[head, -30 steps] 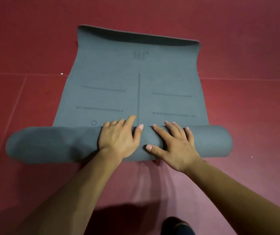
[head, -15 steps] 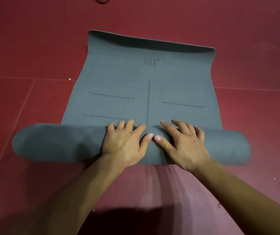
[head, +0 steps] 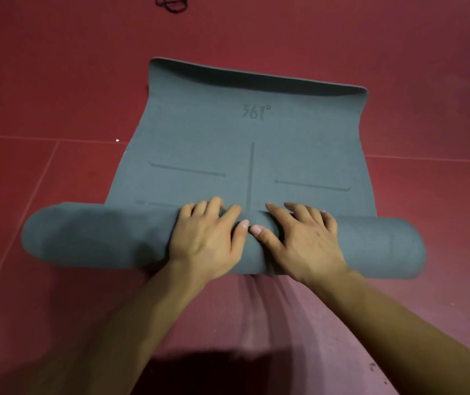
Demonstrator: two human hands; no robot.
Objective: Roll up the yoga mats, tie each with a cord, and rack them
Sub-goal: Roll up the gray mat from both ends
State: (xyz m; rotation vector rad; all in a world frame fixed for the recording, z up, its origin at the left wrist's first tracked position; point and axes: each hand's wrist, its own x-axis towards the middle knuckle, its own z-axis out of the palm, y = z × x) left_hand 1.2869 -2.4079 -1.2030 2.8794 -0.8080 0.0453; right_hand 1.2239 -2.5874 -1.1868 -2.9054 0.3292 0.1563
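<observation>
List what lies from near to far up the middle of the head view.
Pink mat → rolled part of the grey mat under left hand and right hand → flat grey part → red floor → black cord.

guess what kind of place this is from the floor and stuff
Probably a yoga or exercise studio. The floor is covered in red padded mat flooring with seams, a half-rolled grey-blue rubber yoga mat with alignment lines lies on it, and a thin black cord lies beyond.

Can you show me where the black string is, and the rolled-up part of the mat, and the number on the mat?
black cord (head: 171, 3): head view, on its tangled loops on the floor.
rolled part of the mat (head: 91, 235): head view, on the roll's left stretch.
361° print (head: 256, 112): head view, on the middle digits.
</observation>
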